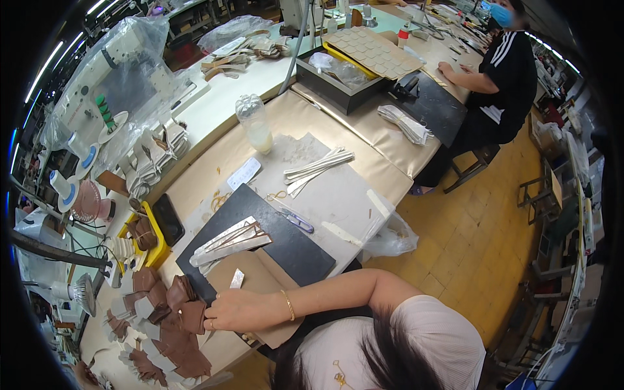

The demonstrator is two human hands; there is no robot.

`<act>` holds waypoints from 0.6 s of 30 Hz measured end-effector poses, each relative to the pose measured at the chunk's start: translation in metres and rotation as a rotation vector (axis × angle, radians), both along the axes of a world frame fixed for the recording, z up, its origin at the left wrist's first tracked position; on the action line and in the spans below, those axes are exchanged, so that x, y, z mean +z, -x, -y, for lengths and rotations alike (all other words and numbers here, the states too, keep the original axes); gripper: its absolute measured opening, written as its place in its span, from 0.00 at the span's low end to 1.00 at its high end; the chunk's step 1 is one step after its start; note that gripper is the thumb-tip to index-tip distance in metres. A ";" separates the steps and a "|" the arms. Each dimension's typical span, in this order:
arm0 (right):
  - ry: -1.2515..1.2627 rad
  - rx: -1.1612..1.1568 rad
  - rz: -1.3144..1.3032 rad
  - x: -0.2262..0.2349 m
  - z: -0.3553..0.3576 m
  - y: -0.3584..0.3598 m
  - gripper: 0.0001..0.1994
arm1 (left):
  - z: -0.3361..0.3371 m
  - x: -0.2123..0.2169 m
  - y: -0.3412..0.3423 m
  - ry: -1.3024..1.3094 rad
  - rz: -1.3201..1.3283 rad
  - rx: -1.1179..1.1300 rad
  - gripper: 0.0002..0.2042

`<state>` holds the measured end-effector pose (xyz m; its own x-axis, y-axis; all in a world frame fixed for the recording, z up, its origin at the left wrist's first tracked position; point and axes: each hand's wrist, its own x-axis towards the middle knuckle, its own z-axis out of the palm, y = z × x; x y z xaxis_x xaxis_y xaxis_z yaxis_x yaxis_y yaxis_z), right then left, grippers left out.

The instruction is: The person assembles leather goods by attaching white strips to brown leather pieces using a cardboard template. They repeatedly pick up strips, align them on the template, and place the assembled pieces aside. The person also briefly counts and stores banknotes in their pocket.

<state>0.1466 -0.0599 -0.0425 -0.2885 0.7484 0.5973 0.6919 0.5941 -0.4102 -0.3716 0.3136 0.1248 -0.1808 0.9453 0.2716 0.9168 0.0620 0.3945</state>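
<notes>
R hand [237, 310] is palm-down at the R edge of the brown pcs [193, 316], fingers part-curled, tips at the nearest pc; knuckles hide the undersides, so can't tell if it's gripped. L hand not in view. I'd judge the step as handling pcs at the pile; next move prob. calls for parting one from its neighbours w/ fingertips. Tan card [260, 276] lies by the wrist, silver tab [237, 279] over it, just beyond the knuckles. Then strips [227, 244] on black mat [302, 250], purple tool [299, 223] at mat's edge. Phone [168, 220] beside yellow tray [156, 211], bottle [255, 123] farther off.
</notes>
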 end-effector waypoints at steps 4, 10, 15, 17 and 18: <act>0.027 0.003 0.017 0.000 0.000 0.000 0.06 | 0.010 0.001 0.002 -0.015 -0.011 0.007 0.27; -0.014 -0.010 -0.004 0.001 -0.001 0.001 0.05 | 0.017 0.000 0.012 -0.040 -0.023 0.010 0.24; -0.050 -0.014 -0.013 0.000 0.000 0.001 0.04 | 0.023 -0.003 0.028 -0.039 -0.037 0.012 0.22; -0.053 -0.014 -0.017 0.000 0.000 0.001 0.04 | 0.025 -0.003 0.035 -0.041 -0.035 0.011 0.21; -0.035 -0.005 -0.012 0.000 -0.001 0.001 0.04 | 0.025 -0.004 0.038 -0.042 -0.033 0.015 0.20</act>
<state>0.1458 -0.0593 -0.0421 -0.2770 0.7287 0.6263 0.6903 0.6043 -0.3979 -0.4092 0.2882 0.1213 -0.1849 0.9301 0.3175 0.9284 0.0594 0.3667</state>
